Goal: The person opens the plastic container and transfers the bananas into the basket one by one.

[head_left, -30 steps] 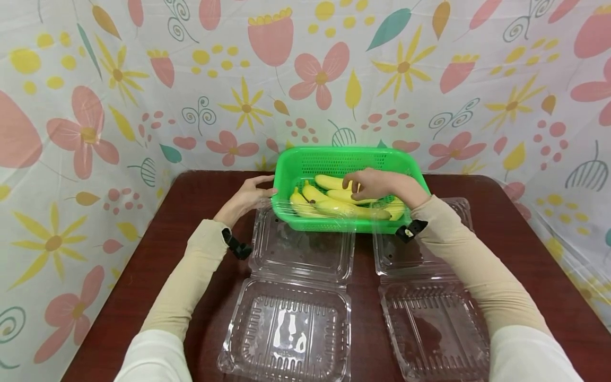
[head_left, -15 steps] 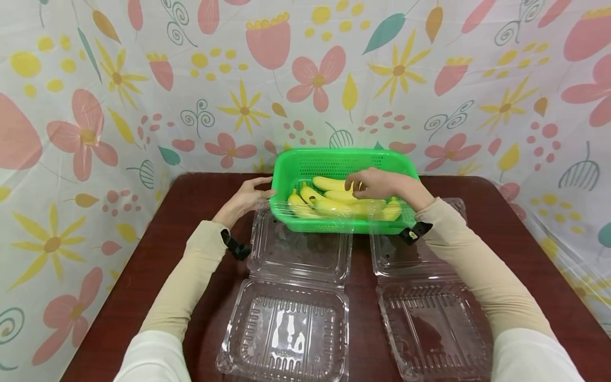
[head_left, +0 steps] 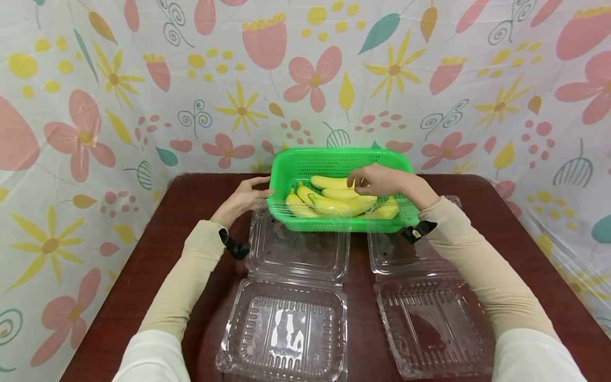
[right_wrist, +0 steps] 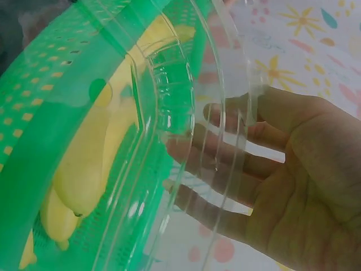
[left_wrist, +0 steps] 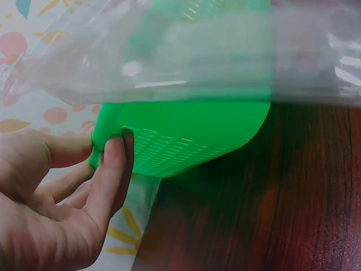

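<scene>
A green perforated basket [head_left: 403, 159] holding several yellow bananas [head_left: 329, 183] stands at the back of the table. My left hand [head_left: 243, 200] grips its left end; in the left wrist view, thumb and fingers [left_wrist: 107, 186] pinch the rim. My right hand [head_left: 379, 179] hovers over the bananas with its fingers bent loosely downward. The right wrist view shows that hand [right_wrist: 304, 175] behind a clear plastic lid, fingers spread and nothing between them. Whether its fingertips touch a banana is hard to tell.
Two clear plastic clamshell boxes lie opened, the left tray [head_left: 291, 329] and the right tray [head_left: 434, 329] nearest me. Their lids [head_left: 300, 249] reach back in front of the basket on the dark red table [head_left: 191, 297]. A flower-patterned sheet [head_left: 310, 79] hangs behind.
The front banana has turned, its right end now farther back. My right hand stays over the bananas with little movement, and my left hand keeps its place on the basket.
</scene>
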{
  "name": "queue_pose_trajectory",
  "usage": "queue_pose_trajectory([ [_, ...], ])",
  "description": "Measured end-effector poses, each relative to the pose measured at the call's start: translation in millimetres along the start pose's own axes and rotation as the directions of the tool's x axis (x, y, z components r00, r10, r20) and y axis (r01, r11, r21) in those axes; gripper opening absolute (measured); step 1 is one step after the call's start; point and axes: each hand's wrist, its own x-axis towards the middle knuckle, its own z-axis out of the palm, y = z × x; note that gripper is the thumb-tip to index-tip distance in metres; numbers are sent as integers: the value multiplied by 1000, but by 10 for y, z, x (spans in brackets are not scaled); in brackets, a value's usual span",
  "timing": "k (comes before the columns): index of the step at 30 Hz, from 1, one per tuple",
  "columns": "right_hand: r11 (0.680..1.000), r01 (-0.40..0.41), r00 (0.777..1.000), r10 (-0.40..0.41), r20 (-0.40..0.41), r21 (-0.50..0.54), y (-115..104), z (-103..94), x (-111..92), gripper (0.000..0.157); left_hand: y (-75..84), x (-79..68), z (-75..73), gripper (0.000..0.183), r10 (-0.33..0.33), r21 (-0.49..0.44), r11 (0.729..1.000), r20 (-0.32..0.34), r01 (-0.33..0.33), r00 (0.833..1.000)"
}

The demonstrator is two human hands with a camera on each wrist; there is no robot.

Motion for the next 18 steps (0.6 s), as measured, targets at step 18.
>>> queue_pose_trajectory([
  [18, 1000, 23, 909, -30, -416, -20, 190, -43, -446, 18, -139, -75, -154, 47, 294, 370, 886, 17, -280, 956],
])
